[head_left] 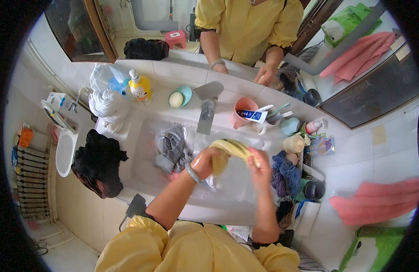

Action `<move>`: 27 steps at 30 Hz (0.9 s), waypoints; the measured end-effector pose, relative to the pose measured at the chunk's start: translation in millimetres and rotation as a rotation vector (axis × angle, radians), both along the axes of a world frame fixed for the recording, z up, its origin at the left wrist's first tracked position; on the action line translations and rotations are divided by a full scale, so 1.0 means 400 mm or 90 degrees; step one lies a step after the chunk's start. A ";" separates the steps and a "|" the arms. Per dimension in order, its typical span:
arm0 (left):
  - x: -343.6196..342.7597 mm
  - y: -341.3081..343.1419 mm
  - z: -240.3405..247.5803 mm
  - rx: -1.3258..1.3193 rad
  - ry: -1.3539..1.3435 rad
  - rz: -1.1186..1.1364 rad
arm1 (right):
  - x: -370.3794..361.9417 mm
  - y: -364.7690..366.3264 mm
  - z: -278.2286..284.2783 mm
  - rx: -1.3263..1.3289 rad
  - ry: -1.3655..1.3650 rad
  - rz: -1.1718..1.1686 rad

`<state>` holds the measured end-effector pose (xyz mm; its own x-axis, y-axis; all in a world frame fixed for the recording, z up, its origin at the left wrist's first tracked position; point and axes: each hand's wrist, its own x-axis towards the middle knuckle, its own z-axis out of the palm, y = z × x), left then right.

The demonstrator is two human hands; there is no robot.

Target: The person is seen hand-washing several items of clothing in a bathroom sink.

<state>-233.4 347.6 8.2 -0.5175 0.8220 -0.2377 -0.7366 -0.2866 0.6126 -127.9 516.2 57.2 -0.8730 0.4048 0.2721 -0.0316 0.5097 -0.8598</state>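
Note:
Over the white sink (137, 152) I hold a wet yellow cloth (233, 147) stretched between both hands. My left hand (204, 163), with a pale bangle at the wrist, is closed on one end, and a fold of the cloth hangs beneath it. At the other end my right hand (258, 162) grips the cloth; it is a little blurred. In the basin to the left lies a soaked grey garment (171, 147), with white fabric and a bit of pink beside it. A wide metal faucet (207, 111) stands just beyond the cloth.
Black clothes (99, 163) and a white bundle (105, 104) lie left of the basin. Along the back ledge are a yellow pump bottle (139, 87), soap in a teal dish (181, 97) and a pink cup (244, 111) with a tube. Blue fabric (286, 171) and several bottles crowd the right edge.

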 end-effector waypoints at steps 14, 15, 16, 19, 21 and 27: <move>0.012 -0.144 -0.056 -0.302 0.415 0.039 | -0.042 -0.144 -0.155 -0.962 -0.311 0.174; 0.013 -0.163 -0.058 -0.395 0.710 0.036 | -0.040 -0.140 -0.158 -1.067 -0.349 0.158; 0.016 -0.179 -0.059 -0.485 1.006 0.029 | -0.037 -0.136 -0.168 -1.068 -0.354 0.165; 0.036 -0.171 -0.079 -0.421 1.034 0.142 | -0.027 -0.167 -0.172 -1.169 -0.351 0.505; 0.029 -0.167 -0.071 -0.365 1.017 0.239 | -0.013 -0.189 -0.165 -1.230 -0.422 0.554; -0.023 -0.207 0.025 -0.422 1.115 -0.058 | -0.044 -0.156 -0.090 -0.815 -0.680 0.446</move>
